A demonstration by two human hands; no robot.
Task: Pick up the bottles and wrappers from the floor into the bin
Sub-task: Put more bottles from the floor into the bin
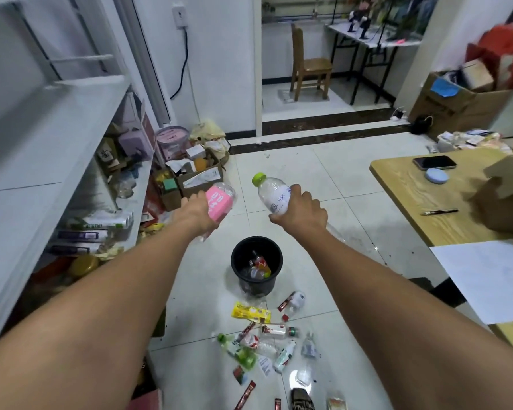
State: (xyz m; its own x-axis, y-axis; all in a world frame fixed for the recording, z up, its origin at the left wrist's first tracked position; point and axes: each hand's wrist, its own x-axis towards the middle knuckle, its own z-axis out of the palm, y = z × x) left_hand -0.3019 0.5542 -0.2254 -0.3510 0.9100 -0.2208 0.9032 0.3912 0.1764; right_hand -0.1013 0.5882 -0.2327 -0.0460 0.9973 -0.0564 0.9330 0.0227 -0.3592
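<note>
My left hand (pixel 194 214) grips a clear bottle with a pink label (pixel 219 202), held out above the floor. My right hand (pixel 301 213) grips a clear bottle with a green cap (pixel 271 192). Both bottles hang beyond and above the black bin (pixel 237 255), which stands on the white tiles and holds some bottles and wrappers. Nearer to me lies a scatter of litter: a yellow wrapper (pixel 251 312), a red-labelled bottle (pixel 276 331), a green-capped bottle (pixel 237 350), other clear bottles and several red sachets.
A white shelf unit (pixel 57 161) full of clutter runs along the left. A wooden table (pixel 427 199) with a phone, a pen and paper stands at the right. Cardboard boxes sit by the far wall and at the right, a wooden chair beyond the step.
</note>
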